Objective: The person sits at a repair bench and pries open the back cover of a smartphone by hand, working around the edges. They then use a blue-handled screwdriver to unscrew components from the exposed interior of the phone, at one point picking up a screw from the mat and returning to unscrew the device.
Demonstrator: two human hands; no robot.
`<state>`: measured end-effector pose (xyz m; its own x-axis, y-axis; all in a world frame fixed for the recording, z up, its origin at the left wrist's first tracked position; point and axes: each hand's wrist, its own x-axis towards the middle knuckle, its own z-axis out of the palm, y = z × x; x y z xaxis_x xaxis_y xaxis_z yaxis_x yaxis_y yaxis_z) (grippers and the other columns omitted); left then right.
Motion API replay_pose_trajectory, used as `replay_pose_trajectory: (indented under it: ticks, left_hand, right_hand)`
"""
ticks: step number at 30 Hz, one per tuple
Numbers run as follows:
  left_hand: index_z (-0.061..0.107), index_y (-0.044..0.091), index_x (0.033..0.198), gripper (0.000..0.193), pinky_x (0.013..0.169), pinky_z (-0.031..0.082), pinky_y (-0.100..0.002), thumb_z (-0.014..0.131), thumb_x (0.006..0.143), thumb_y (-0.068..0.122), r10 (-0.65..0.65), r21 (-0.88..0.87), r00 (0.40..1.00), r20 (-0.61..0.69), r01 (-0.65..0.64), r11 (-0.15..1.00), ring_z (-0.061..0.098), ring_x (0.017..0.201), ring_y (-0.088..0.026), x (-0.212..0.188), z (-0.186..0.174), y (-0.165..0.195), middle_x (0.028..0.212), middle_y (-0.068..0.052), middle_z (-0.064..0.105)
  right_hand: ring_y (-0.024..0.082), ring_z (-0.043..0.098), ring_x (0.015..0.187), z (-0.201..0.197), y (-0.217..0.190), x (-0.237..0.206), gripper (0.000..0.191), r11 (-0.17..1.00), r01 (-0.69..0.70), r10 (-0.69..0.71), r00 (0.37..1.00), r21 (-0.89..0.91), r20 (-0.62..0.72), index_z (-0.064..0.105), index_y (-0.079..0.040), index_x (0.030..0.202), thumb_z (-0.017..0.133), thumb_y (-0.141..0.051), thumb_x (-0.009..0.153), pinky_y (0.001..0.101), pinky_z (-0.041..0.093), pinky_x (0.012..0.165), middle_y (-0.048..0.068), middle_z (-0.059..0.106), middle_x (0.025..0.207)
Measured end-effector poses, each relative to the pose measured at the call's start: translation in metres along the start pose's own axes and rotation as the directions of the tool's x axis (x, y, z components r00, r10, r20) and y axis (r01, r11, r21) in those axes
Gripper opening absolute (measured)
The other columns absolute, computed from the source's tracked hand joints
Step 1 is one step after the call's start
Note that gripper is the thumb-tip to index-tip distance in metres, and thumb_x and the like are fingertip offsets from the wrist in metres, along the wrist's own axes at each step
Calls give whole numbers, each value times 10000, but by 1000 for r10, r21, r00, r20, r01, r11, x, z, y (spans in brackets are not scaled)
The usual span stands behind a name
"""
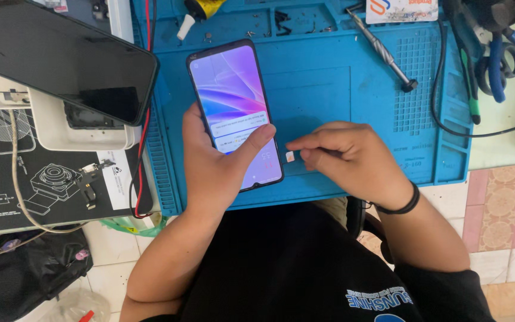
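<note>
My left hand (pixel 213 161) grips a smartphone (pixel 233 98) with a lit purple screen, held upright over a blue work mat (pixel 341 89); my thumb lies across the lower screen. Just right of the phone's lower edge, my right hand (pixel 347 155) pinches a tiny white card tray (pixel 290 156) between fingertips, close to the phone's side. A black band circles my right wrist.
A second dark-screened phone (pixel 61 56) rests on a white tray at upper left. A metal screwdriver (pixel 382 50) lies on the mat's upper right. Scissors and pliers with blue handles (pixel 499 59) sit at far right. A black printed mat (pixel 31 179) with small parts is at left.
</note>
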<state>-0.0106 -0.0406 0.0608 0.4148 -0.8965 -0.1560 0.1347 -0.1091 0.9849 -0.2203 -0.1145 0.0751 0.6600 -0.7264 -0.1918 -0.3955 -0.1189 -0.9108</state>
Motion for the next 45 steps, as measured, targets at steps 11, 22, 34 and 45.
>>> replay_pose_trajectory:
  ticks: [11, 22, 34, 45]
  left_hand:
    - [410, -47, 1354, 762, 959, 583, -300, 916, 811, 125, 78, 17, 996, 33, -79, 997, 687, 1094, -155, -8, -5, -11, 1211, -122, 647]
    - [376, -24, 1396, 809, 1042, 561, -329, 921, 816, 120, 110, -95, 988, 106, -100, 990, 640, 1177, -164, -13, -13, -23, 1285, -112, 590]
    - [385, -21, 1398, 780, 1013, 557, -334, 901, 833, 129, 23, -245, 994, 103, 3, 969, 637, 1141, -169, -12, -3, -26, 1253, -109, 594]
    - [398, -22, 1506, 813, 1057, 540, -309, 900, 876, 94, 107, -252, 981, 159, -65, 966, 636, 1174, -165, -12, -1, -23, 1289, -119, 611]
  right_hand:
    - [104, 710, 736, -47, 4, 59, 171, 989, -111, 88, 975, -102, -203, 709, -13, 1138, 687, -37, 970, 243, 557, 652, 55, 730, 821]
    - [149, 724, 618, -53, 12, 99, 214, 900, -78, -39, 965, -429, -258, 580, 2, 934, 791, -35, 945, 299, 561, 532, 96, 694, 725]
    - [134, 750, 807, 17, -22, -22, 345, 895, -200, 162, 978, 398, 129, 647, 39, 1229, 702, 11, 890, 253, 603, 700, 93, 768, 936]
    - [132, 738, 824, 25, -22, -28, 263, 922, -109, 122, 992, 372, -11, 693, 51, 1168, 719, 2, 910, 257, 612, 722, 100, 766, 932]
